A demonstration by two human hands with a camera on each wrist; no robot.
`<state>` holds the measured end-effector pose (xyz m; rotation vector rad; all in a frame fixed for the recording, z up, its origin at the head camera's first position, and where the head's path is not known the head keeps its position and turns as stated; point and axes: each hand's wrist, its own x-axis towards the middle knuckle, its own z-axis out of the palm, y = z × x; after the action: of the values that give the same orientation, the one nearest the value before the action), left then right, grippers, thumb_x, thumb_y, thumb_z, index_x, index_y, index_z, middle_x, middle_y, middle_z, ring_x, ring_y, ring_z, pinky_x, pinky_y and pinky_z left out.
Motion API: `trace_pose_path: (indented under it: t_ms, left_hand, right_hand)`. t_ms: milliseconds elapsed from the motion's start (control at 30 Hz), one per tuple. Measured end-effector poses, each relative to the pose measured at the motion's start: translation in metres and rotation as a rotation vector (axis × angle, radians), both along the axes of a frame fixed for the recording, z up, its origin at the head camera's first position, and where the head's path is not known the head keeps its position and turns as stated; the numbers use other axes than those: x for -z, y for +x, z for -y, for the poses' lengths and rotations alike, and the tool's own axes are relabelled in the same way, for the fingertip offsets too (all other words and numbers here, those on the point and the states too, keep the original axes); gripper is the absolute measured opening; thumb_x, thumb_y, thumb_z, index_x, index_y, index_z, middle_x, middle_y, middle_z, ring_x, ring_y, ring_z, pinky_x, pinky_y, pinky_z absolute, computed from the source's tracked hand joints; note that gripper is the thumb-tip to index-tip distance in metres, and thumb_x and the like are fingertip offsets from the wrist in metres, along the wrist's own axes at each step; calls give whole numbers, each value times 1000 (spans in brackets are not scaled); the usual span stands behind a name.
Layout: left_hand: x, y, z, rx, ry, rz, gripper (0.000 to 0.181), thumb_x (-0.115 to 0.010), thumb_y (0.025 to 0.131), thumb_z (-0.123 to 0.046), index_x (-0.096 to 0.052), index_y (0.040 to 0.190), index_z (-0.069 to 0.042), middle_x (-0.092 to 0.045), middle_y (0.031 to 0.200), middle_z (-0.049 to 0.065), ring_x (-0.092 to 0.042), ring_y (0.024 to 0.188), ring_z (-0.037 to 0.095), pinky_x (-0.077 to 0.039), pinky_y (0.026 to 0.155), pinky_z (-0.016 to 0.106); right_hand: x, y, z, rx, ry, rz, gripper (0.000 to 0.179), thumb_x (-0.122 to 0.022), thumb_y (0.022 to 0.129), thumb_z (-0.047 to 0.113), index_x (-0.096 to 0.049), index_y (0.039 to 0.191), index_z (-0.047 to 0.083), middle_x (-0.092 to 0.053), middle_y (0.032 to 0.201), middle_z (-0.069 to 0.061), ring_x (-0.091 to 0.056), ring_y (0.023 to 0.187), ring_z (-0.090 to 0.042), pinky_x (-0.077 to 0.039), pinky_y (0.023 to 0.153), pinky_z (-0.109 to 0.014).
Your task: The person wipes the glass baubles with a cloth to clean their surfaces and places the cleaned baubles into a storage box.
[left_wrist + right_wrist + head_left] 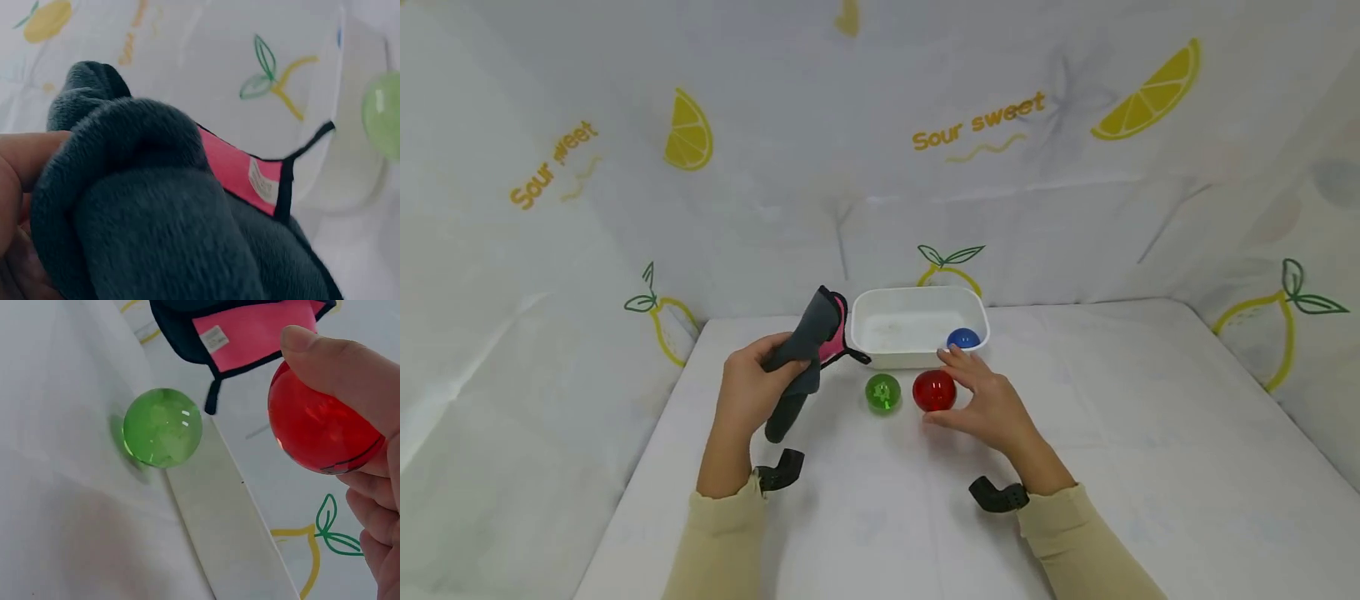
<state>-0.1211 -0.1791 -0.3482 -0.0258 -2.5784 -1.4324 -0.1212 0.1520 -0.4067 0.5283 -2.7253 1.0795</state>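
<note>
My left hand (751,385) grips a dark grey plush cleaning cloth (808,337), which is folded over and droops below the fingers. In the left wrist view the cloth (162,225) shows a pink patch (240,169) with a white label, black edging and a hanging loop. Thumb and fingers of my right hand (988,404) pinch a clear red ball (934,391), seen large in the right wrist view. Just left of it, a clear green ball (882,393) rests on the table in front of the white bin (917,361).
Inside the bin, at its right front corner, lies a blue ball (963,337). The bin stands at the back of the white-covered table (1112,417), close to a hanging sheet (775,208) printed with lemons.
</note>
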Motion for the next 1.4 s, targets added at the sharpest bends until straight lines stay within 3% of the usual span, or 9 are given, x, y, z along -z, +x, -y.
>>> trace_pose_path:
  t_ms: [200, 333, 533, 700, 867, 967, 1067, 1200, 1400]
  left_hand:
    - [-5, 8, -29, 134, 362, -13, 40, -80, 82, -13, -69, 120, -10, -73, 107, 13, -73, 90, 19, -60, 77, 35]
    - [-5, 13, -53, 247, 537, 1, 41, -77, 82, -4, -67, 121, -1, -73, 102, 14, -73, 86, 18, -60, 75, 35]
    - [2, 18, -82, 396, 594, 35, 40, -74, 86, -8, -64, 124, 2, -70, 103, 10, -69, 88, 19, -60, 78, 34]
    - [12, 17, -96, 544, 604, 127, 48, -69, 91, -15, -55, 135, -3, -62, 118, 15, -65, 100, 21, -58, 86, 35]
    - [19, 17, -105, 649, 712, 254, 53, -65, 94, -17, -44, 142, -7, -57, 125, 14, -65, 102, 18, -56, 88, 32]
    - [22, 17, -108, 666, 766, 280, 53, -63, 95, -17, -41, 143, -8, -57, 122, 11, -65, 100, 17, -56, 86, 30]
    - [23, 16, -111, 652, 796, 269, 50, -63, 95, -17, -43, 141, -8, -56, 121, 10, -64, 100, 17, -56, 85, 30]
    - [24, 16, -112, 586, 799, 252, 48, -65, 93, -15, -45, 136, -7, -57, 123, 13, -64, 101, 19, -56, 86, 32]
    - [24, 14, -111, 484, 753, 248, 47, -68, 90, -15, -48, 132, -7, -57, 124, 19, -66, 100, 21, -57, 86, 36]
  right_hand:
    - [-14, 6, 6, -12, -50, -248, 75, -92, 64, 40, -65, 129, 14, -54, 145, 2, -38, 144, -21, -40, 109, -51]
    - [-25, 12, 11, -64, -93, -413, 75, -95, 61, 33, -67, 126, 8, -57, 142, -4, -40, 142, -22, -35, 114, -44]
    - [-35, 20, 14, -151, -134, -549, 82, -96, 58, 24, -63, 130, 2, -56, 142, -11, -41, 141, -27, -25, 119, -38]
    - [-34, 20, 11, -153, -143, -569, 80, -97, 55, 16, -65, 126, -1, -57, 139, -15, -44, 139, -31, -26, 119, -38]
    - [-25, 18, 7, -123, -175, -554, 78, -97, 53, 14, -66, 122, -6, -60, 134, -19, -49, 134, -34, -26, 118, -33]
    - [-21, 20, 7, -98, -201, -488, 75, -95, 57, 17, -65, 123, -5, -60, 135, -17, -48, 135, -33, -25, 118, -28]
    - [-18, 21, 10, -60, -195, -416, 72, -93, 63, 19, -65, 126, -3, -58, 138, -14, -47, 137, -30, -33, 112, -26]
    - [-17, 23, 15, -36, -141, -340, 70, -90, 70, 20, -61, 131, -1, -55, 142, -12, -45, 139, -28, -46, 100, -36]
    - [-21, 25, 18, -80, -71, -240, 68, -83, 79, 26, -56, 136, -1, -48, 149, -14, -41, 141, -30, -45, 103, -46]
